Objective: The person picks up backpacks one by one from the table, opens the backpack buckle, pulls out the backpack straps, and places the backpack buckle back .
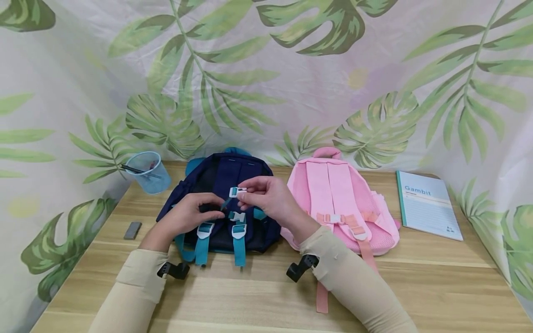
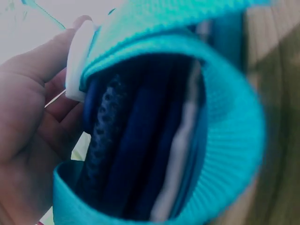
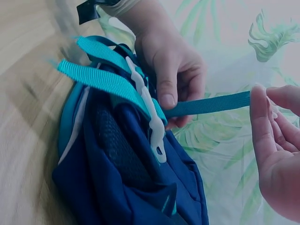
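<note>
A navy backpack (image 1: 204, 173) with teal straps lies with its shoulder-strap side up. My right hand (image 1: 270, 199) pinches a white buckle piece (image 1: 234, 192) on a teal chest strap, raised above the backpack. Lower on that strap, my left hand (image 1: 189, 215) pinches with thumb and fingers. In the right wrist view the teal strap (image 3: 211, 105) runs taut between the left hand (image 3: 171, 70) and the right hand (image 3: 279, 145). A second white buckle piece (image 1: 237, 216) rests on the backpack just below the hands. The left wrist view shows a big teal strap loop (image 2: 234, 117) close up.
A pink backpack (image 1: 333, 180) lies to the right, its straps trailing forward. Further right is a notebook (image 1: 430, 203). A blue mesh pen cup (image 1: 156, 178) stands at the back left, with a small grey block (image 1: 132, 230) in front. A leaf-print curtain (image 1: 308, 92) hangs behind the table.
</note>
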Demonstrator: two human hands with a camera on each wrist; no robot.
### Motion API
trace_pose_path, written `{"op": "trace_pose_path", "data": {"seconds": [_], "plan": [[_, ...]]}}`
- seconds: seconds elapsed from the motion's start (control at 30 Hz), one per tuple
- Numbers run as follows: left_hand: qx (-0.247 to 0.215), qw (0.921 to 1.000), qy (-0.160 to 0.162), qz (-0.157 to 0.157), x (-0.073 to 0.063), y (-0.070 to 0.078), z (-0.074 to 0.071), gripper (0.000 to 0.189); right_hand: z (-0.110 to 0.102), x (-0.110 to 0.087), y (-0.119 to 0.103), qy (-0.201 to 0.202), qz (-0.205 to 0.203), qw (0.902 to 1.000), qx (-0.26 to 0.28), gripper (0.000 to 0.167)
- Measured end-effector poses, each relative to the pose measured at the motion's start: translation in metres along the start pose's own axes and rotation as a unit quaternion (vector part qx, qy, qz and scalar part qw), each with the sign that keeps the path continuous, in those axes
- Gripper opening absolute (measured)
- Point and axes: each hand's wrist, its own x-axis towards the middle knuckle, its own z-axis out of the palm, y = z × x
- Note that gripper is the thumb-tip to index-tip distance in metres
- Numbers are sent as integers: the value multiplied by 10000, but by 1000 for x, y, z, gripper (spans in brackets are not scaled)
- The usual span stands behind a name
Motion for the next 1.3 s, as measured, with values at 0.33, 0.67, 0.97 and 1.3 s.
{"op": "trace_pose_path", "data": {"seconds": [0.33,0.67,0.97,1.3], "plan": [[-39,9997,-19,243,-1,-4,3,23,-12,-9,2,81,-8,9987,-511,24],[-30,9995,-266,156,-1,-6,4,22,-34,-21,14,119,156,9875,-1562,24],[12,9993,-360,65,-1,-5,4,23,-47,-26,30,113,265,9560,-2918,20],[-34,9993,-374,72,1,-3,5,22,-49,-28,37,-54,100,9342,-3567,15]]}}
